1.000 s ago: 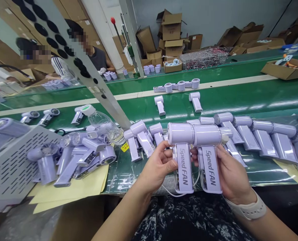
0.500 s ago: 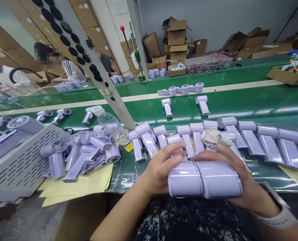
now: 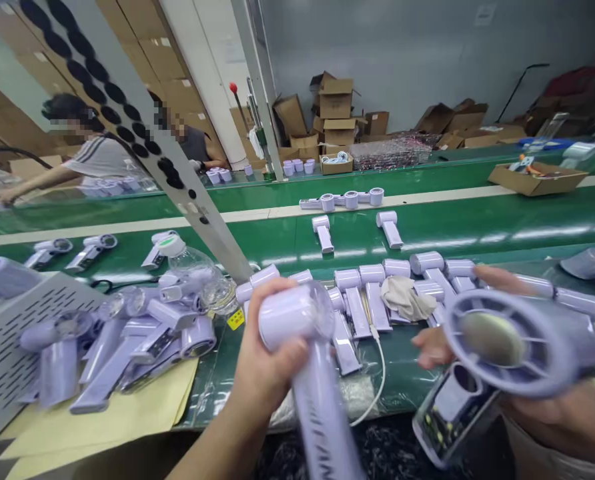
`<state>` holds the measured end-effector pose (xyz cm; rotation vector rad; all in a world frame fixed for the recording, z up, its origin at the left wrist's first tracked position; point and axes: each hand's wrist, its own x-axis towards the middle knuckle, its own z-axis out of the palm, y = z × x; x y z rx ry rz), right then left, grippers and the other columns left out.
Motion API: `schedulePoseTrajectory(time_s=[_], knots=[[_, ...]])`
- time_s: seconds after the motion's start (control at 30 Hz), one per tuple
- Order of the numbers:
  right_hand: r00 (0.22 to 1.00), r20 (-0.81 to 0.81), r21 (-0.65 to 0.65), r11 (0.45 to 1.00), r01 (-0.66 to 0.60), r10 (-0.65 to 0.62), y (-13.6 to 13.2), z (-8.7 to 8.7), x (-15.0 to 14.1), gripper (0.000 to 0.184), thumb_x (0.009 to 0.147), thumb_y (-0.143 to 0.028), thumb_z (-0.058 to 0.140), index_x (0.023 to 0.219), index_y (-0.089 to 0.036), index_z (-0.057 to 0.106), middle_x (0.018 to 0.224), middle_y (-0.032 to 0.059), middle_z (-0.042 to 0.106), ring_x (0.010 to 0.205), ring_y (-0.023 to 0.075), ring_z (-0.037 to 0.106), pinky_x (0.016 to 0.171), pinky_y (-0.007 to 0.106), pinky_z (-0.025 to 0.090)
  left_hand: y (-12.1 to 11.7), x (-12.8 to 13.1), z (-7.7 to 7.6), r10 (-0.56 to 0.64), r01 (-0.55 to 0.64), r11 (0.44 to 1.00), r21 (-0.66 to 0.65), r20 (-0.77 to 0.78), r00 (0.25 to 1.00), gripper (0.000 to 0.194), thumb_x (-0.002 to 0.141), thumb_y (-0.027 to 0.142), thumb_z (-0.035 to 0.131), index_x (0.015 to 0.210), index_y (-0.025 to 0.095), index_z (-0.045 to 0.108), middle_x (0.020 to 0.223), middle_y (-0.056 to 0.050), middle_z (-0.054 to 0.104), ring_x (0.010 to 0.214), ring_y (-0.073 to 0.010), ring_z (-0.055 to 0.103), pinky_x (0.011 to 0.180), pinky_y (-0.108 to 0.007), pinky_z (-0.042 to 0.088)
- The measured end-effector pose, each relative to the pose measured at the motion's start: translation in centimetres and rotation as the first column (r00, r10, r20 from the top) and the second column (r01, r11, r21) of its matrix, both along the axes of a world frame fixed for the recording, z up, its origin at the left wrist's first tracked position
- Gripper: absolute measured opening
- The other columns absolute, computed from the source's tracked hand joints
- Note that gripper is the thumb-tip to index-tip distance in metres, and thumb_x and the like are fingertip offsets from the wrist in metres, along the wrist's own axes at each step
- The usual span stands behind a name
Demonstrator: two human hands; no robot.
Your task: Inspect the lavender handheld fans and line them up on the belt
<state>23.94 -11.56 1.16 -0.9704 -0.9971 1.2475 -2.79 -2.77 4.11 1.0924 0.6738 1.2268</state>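
Observation:
My left hand [image 3: 265, 370] is wrapped round a lilac handheld fan [image 3: 307, 360], its barrel up and its handle slanting down toward me. My right hand [image 3: 552, 400] grips a second lilac fan [image 3: 502, 353] turned so its round grille faces the camera; both are blurred by motion. A white cable [image 3: 377, 380] curls on the green bench between them. Behind it a row of lilac fans [image 3: 372, 303] lies side by side, with a beige cloth [image 3: 405, 300] on top.
A heap of fan parts [image 3: 142, 327] lies on yellow paper at left, beside a clear bottle [image 3: 197, 267] and a perforated grey panel [image 3: 12, 347]. Loose fans ride the green conveyor [image 3: 477, 220]. Other people work at the far left. Cardboard boxes [image 3: 335, 107] stack behind.
The two fans were held together, barrels side by side, low in front of me. Now they are apart: the left one tipped upright, the right one swung so its grille faces me.

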Motion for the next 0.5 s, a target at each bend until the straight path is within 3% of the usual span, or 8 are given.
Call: schedulePoseTrajectory(time_s=[0.1, 0.2, 0.27, 0.3, 0.4, 0.5], knots=[[0.998, 0.046, -0.023, 0.999, 0.035, -0.034, 1.4, -1.5, -3.1, 0.12, 0.083, -0.056, 0.083, 0.165, -0.043, -0.002, 0.145, 0.0155, 0.06, 0.115, 0.0348, 0.071, 0.105, 0.056, 0.052, -0.6, 2.2, -1.1, 0.082, -0.077, 0.978, 0.195, -0.016, 0.997, 0.057, 0.066, 0.042, 0.095, 0.114, 0.033, 0.065, 0.113, -0.002, 0.067, 0.086, -0.0188, 0.069, 0.072, -0.027, 0.057], [0.984, 0.069, 0.006, 0.986, -0.164, 0.163, 2.4, -2.1, -4.6, 0.134, 0.076, -0.07, 0.081, 0.168, -0.026, -0.006, 0.166, 0.0196, 0.035, 0.15, 0.0345, 0.042, 0.125, 0.05, 0.029, -0.8, 4.1, -2.4, 0.141, -0.134, 0.902, 0.41, 0.012, 0.99, 0.052, 0.075, 0.044, 0.088, 0.122, 0.035, 0.067, 0.118, -0.005, 0.069, 0.107, -0.0259, 0.067, 0.098, -0.038, 0.053], [0.942, 0.102, 0.039, 0.945, -0.326, 0.32, 2.4, -1.8, -4.3, 0.141, 0.071, -0.07, 0.085, 0.169, -0.02, -0.003, 0.171, 0.0192, 0.023, 0.158, 0.0342, 0.025, 0.129, 0.048, 0.016, -0.4, 5.3, -3.3, 0.12, -0.11, 0.855, 0.507, 0.014, 0.993, 0.051, 0.079, 0.044, 0.086, 0.125, 0.036, 0.066, 0.121, -0.007, 0.069, 0.116, -0.0288, 0.063, 0.109, -0.044, 0.046], [0.931, 0.15, 0.038, 0.939, -0.341, 0.332, 2.3, -1.4, -3.9, 0.141, 0.07, -0.066, 0.088, 0.169, -0.02, -0.002, 0.171, 0.0188, 0.022, 0.158, 0.0347, 0.023, 0.129, 0.049, 0.013, -0.1, 5.9, -3.7, 0.098, -0.081, 0.833, 0.547, -0.003, 0.995, 0.053, 0.079, 0.041, 0.086, 0.128, 0.036, 0.065, 0.122, -0.007, 0.069, 0.118, -0.0289, 0.062, 0.111, -0.045, 0.043], [0.907, 0.38, -0.018, 0.982, -0.188, 0.181, 1.9, -0.2, -2.2, 0.138, 0.069, -0.042, 0.094, 0.169, -0.024, 0.002, 0.169, 0.0177, 0.027, 0.154, 0.0367, 0.031, 0.127, 0.055, 0.018, 1.3, 8.1, -3.7, 0.013, 0.048, 0.782, 0.621, -0.094, 0.995, 0.063, 0.078, 0.031, 0.087, 0.134, 0.04, 0.059, 0.128, -0.005, 0.065, 0.121, -0.0277, 0.06, 0.11, -0.043, 0.043], [0.872, 0.488, -0.008, 1.0, -0.022, 0.023, 2.0, 0.6, 1.1, 0.116, 0.075, -0.031, 0.087, 0.168, -0.025, 0.018, 0.16, 0.0176, 0.045, 0.138, 0.0357, 0.054, 0.117, 0.053, 0.039, 2.6, 10.1, -1.1, -0.079, 0.212, 0.782, 0.586, -0.244, 0.967, 0.065, 0.078, 0.027, 0.087, 0.136, 0.039, 0.059, 0.137, -0.007, 0.061, 0.13, -0.0305, 0.056, 0.115, -0.048, 0.04]])
